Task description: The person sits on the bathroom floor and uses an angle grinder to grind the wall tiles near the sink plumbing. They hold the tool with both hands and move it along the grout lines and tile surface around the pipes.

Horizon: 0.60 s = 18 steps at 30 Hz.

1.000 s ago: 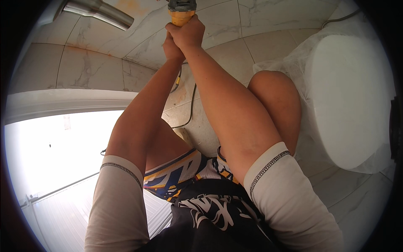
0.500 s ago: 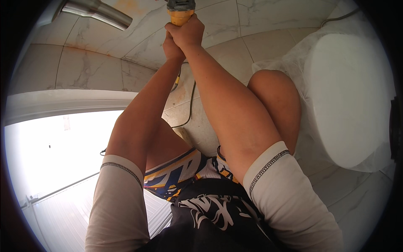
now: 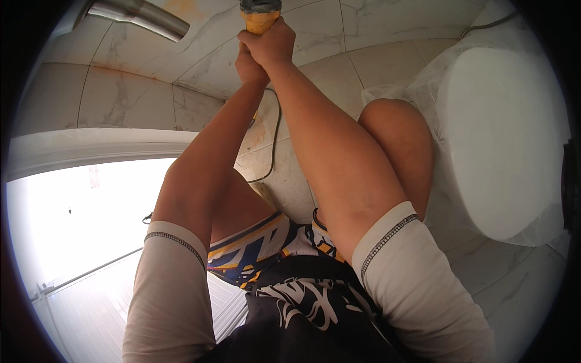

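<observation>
Both my arms reach forward to a yellow-and-dark-grey power tool (image 3: 260,23) at the top edge of the view. My right hand (image 3: 275,46) is closed round its yellow body. Just below and to the left, my left hand (image 3: 249,65) is closed on the rear part of the same tool, its fingers mostly hidden. The tool's front end lies outside the picture, so its exact kind does not show. A dark cord (image 3: 277,136) runs across the floor beneath my forearms.
Marble-patterned wall tiles (image 3: 130,97) with orange-brown stains stand ahead. A metal tube (image 3: 142,18) juts out at upper left. A white toilet (image 3: 502,145) wrapped in clear plastic is close on my right. A white ledge (image 3: 103,145) and bright opening lie left.
The tool and both hands keep their grip and sit almost where they were. The whole view has shifted very slightly.
</observation>
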Each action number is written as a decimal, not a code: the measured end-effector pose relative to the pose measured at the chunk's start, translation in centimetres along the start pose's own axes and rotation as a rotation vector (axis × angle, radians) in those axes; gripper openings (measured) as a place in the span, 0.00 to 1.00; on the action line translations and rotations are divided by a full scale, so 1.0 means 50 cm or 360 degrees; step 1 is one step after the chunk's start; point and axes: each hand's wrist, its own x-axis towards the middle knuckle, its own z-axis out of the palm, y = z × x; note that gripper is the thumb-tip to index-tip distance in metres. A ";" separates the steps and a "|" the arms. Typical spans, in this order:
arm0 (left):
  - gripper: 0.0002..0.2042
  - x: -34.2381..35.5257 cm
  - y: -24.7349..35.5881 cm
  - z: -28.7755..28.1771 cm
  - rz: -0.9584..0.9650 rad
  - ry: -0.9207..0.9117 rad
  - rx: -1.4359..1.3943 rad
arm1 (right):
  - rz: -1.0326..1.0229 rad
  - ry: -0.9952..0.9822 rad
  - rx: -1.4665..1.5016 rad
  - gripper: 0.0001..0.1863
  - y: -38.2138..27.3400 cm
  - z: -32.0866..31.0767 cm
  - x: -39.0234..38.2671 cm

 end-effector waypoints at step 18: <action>0.25 -0.026 0.000 -0.019 -0.0054 -0.0356 0.0327 | 0.0322 0.0212 -0.0020 0.31 0.030 -0.004 -0.027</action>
